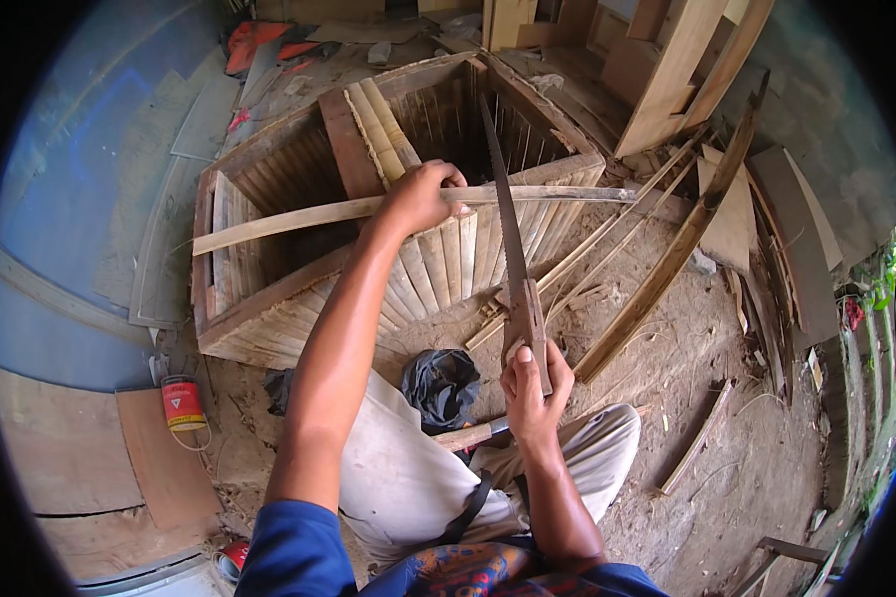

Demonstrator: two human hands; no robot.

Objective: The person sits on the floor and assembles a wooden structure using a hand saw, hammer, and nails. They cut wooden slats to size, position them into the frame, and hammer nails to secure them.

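Note:
My left hand (423,202) is closed round a long, thin bamboo strip (299,224) that lies across the top of a wooden box frame (269,297) walled with bamboo slats. My right hand (538,390) grips the handle of a handsaw (510,234). The saw's blade points away from me, slanting up to the left, and crosses the strip just right of my left hand. Whether its teeth touch the strip I cannot tell. Two short bamboo pieces (378,124) rest over the frame's middle crosspiece beyond my left hand.
Long split bamboo (692,229) and thin strips lie on the dirt floor at right. A black plastic bag (440,386) and a wood-handled tool (468,436) are by my legs. A red can (181,403) stands at left. Boards (667,80) lean at the back right.

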